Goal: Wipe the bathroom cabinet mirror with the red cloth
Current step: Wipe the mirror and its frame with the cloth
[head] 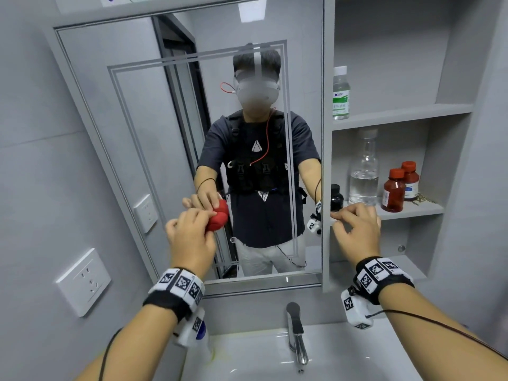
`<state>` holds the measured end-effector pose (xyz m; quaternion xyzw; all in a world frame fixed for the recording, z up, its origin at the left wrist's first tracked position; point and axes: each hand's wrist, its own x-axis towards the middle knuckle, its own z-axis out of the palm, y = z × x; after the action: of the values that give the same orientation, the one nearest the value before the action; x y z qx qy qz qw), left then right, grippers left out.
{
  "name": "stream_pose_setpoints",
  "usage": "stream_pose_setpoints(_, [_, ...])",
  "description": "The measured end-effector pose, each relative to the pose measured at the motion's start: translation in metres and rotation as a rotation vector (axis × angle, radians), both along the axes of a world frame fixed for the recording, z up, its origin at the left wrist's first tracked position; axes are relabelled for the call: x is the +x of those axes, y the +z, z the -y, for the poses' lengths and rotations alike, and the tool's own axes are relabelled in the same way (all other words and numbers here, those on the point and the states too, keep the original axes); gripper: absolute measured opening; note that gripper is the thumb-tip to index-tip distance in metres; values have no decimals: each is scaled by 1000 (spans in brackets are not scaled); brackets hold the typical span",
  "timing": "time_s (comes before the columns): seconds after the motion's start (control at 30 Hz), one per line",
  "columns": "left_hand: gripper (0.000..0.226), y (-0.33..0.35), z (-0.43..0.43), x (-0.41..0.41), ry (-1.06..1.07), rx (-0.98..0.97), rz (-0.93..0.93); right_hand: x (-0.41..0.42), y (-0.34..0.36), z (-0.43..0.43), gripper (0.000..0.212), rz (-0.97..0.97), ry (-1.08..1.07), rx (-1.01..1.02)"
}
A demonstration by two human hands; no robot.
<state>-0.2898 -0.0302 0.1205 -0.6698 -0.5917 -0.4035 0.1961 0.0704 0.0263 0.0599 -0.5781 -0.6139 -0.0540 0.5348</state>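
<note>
The mirror (pixel 154 127) — the door face of a grey bathroom cabinet — fills most of the view and serves as the reference for everything else. To its right, the cabinet's open shelves (pixel 398 116) are seen, and below its lower edge a white sink (pixel 264 353) is set, with a chrome faucet (pixel 296 331) standing upright just under the mirror's bottom frame. On the wall to the mirror's left, a white socket (pixel 83 281) is mounted. Right of the mirror, a tall clear bottle (pixel 364 171) is kept on the middle shelf, a green-labelled bottle (pixel 341 94) on the shelf above, and two red-capped brown bottles (pixel 401 188) further right. A small black jar (pixel 336 198) is placed just beside the mirror's right edge.

The left hand (pixel 192 235) is clenched around the red cloth (pixel 218 217), which is bunched into a ball and pressed against the lower middle of the mirror glass. The right hand (pixel 357 229) is seen at the mirror's right edge — fingers curled on the door edge, nothing else grasped.
</note>
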Motion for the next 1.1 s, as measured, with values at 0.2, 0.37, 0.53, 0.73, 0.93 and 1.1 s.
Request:
stream_pose_setpoints(0.2, [47, 63, -17, -8, 57, 188, 74, -1, 0, 0, 15, 8, -1, -16])
stream_pose_setpoints(0.37, [43, 20, -3, 6, -3, 66, -84, 0, 1, 3, 16, 10, 10, -17])
stream_pose_setpoints(0.53, [45, 61, -19, 1, -1, 221, 0, -1, 1, 2, 16, 6, 3, -17])
stream_pose_setpoints(0.73, [40, 3, 0, 18, -20, 28, -95, 2, -1, 0, 15, 15, 14, -8])
stream_pose_setpoints(0.93, [46, 48, -18, 12, -42, 182, -38, 2, -1, -1, 24, 0, 29, 5])
stream_pose_setpoints(1.1, [48, 18, -7, 28, -55, 49, -112, 4, -2, -2, 19, 15, 30, 0])
